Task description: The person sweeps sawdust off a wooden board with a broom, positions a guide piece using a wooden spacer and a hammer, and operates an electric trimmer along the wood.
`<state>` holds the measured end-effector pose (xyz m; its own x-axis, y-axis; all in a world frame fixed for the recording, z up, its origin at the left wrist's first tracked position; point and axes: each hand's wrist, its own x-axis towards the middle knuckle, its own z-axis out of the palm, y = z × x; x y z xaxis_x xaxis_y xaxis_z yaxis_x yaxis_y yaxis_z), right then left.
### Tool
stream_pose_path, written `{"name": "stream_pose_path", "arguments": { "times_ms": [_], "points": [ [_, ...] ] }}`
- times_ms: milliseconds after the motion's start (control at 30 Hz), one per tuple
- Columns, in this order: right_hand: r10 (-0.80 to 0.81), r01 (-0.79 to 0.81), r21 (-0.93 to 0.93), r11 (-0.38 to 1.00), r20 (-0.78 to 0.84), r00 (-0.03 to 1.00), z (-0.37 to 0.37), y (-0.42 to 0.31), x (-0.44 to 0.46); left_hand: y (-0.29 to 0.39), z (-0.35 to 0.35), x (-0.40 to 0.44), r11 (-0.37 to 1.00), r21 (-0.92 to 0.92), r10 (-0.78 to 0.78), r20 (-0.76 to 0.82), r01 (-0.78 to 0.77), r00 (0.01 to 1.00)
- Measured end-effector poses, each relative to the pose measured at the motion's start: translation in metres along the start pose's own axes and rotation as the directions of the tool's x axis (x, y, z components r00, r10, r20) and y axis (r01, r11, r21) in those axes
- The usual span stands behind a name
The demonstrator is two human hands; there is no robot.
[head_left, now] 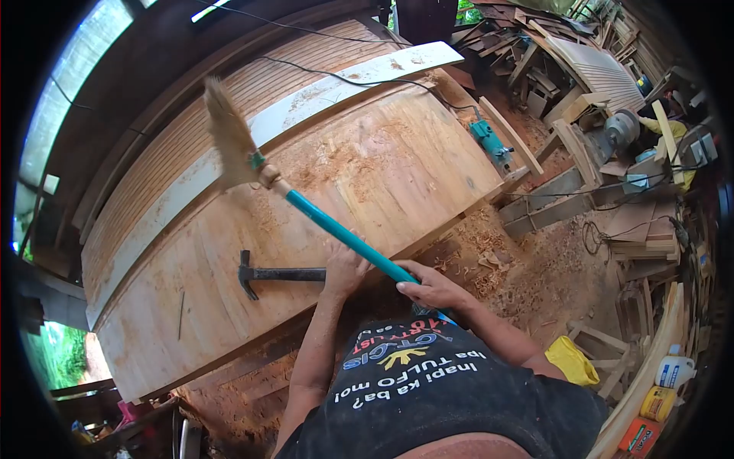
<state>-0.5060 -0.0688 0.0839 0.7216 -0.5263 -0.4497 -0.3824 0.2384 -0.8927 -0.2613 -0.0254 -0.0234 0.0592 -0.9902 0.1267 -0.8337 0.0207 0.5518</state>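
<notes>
The right hand (432,286) has its fingers curled around the blue-green stick of the broom (342,233). The left hand (346,265) is at the stick too, but I cannot tell how tight its fingers are. The brush end is up and left of both hands, over the desk (229,298). Left of the left fingers lies a hammer (283,273). Below the fingers, the black shirt (451,405) says "Inapi ka ba? Ipa TULFO mo!"

Broom (232,138) above sawdust-strewn wooden panel (206,283); hammer (283,273) nearby; power tool (491,141) beyond.
</notes>
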Motion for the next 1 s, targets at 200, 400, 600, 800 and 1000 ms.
{"name": "stream_pose_path", "arguments": {
  "times_ms": [200,400,600,800,1000],
  "points": [
    [0.014,-0.060,-0.124,0.990,-0.341,0.940,-0.099,0.041,-0.027,-0.006,-0.020,-0.058,0.983,0.135,-0.109,-0.112,0.124,0.988],
    [-0.090,-0.236,-0.271,0.933,-0.812,0.577,-0.237,0.054,-0.023,-0.018,-0.024,-0.080,0.960,0.168,-0.210,-0.105,0.226,0.972],
    [-0.329,-0.028,-0.402,0.915,-0.785,0.526,-0.235,0.066,-0.064,0.015,-0.026,-0.074,0.879,0.280,-0.389,-0.048,0.387,0.920],
    [0.028,-0.190,-0.404,0.895,-0.373,0.927,-0.145,0.035,-0.055,-0.006,-0.004,-0.070,0.873,0.335,-0.330,-0.128,0.354,0.935],
    [-0.216,0.243,-0.346,0.906,0.118,0.969,-0.077,0.034,0.000,-0.007,-0.005,-0.070,0.896,0.331,-0.232,-0.221,0.297,0.947]
  ]
}}
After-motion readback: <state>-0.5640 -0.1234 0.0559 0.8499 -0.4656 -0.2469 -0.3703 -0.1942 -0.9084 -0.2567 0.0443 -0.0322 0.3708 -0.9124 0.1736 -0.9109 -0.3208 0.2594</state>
